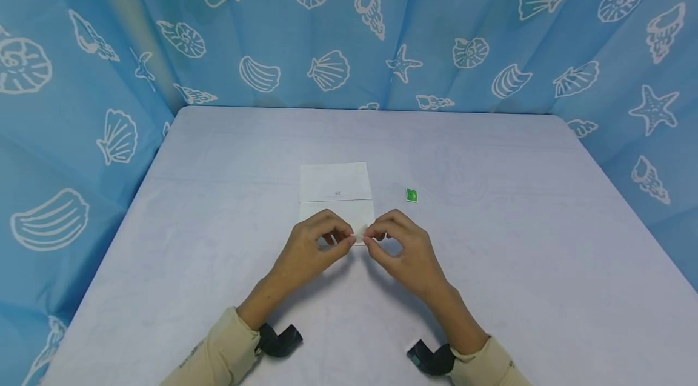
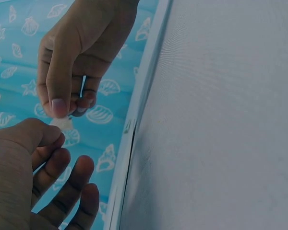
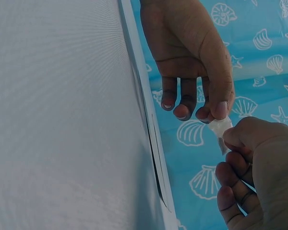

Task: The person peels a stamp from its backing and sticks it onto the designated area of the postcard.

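My left hand and right hand meet over the front edge of a white paper sheet, which has a crease across it and a small dark mark. Between their fingertips is a small, thin whitish piece, pinched by thumb and forefinger from each side. A darker strip hangs from it by the right fingertips in the right wrist view. In the left wrist view the same pale piece is mostly covered by fingers. Just what it is, I cannot tell.
A small green stamp-like square with a white border lies right of the sheet. Everything rests on a table with a pale cloth. A blue curtain with shell prints stands behind and along both sides.
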Demonstrator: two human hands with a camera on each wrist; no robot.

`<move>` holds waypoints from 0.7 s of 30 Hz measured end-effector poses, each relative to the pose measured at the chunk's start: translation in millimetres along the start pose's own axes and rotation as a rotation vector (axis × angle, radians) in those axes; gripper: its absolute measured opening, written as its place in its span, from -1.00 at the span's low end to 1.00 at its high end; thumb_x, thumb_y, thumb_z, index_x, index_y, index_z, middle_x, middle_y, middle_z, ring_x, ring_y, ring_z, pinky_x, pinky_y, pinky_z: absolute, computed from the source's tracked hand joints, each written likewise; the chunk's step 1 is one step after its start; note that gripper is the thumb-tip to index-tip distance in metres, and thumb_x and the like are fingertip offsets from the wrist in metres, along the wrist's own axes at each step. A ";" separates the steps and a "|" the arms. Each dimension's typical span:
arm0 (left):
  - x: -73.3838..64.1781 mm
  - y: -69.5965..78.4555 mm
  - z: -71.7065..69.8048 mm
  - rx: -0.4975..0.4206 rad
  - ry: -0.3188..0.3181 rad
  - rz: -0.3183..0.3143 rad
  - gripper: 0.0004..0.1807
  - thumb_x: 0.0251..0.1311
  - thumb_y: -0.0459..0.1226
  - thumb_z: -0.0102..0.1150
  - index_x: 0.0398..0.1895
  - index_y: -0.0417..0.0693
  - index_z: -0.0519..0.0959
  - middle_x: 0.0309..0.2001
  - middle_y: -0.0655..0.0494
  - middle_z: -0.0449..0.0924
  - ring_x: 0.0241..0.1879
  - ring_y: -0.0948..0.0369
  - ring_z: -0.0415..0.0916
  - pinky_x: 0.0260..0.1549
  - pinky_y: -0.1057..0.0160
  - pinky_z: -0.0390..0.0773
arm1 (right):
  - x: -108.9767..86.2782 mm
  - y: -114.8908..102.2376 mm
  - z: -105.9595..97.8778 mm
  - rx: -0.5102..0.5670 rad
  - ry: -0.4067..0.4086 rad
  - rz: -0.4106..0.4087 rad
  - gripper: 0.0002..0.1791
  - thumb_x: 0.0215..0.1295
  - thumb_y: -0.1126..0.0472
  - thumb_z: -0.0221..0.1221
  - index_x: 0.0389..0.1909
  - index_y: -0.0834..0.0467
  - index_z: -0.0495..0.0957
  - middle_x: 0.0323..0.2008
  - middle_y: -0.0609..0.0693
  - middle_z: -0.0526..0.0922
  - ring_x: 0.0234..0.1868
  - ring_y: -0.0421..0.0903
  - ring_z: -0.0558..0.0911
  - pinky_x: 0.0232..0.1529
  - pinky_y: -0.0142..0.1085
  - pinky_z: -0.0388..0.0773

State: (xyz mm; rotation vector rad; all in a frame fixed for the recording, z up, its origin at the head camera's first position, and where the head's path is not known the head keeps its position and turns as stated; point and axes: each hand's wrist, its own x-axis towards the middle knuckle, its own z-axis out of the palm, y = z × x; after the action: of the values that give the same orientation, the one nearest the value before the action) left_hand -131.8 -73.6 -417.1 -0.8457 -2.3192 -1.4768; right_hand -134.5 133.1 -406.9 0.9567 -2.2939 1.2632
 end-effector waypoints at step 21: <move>-1.0 -1.4 1.6 -0.008 -0.006 -0.014 -0.96 0.15 -0.20 0.20 -0.33 0.15 0.57 -0.30 0.42 0.48 -0.37 0.41 0.47 -0.38 0.36 0.52 | 0.0 0.8 1.3 -0.018 -0.005 -0.041 -0.83 0.06 0.34 0.28 -0.34 0.02 0.59 -0.29 -0.17 0.50 -0.29 -0.24 0.49 -0.29 -0.35 0.49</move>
State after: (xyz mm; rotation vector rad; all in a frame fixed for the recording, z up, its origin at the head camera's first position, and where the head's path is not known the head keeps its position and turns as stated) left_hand -131.7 -72.9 -419.4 -0.8384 -2.3301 -1.4920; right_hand -135.1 132.4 -408.0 0.9968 -2.2734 1.2226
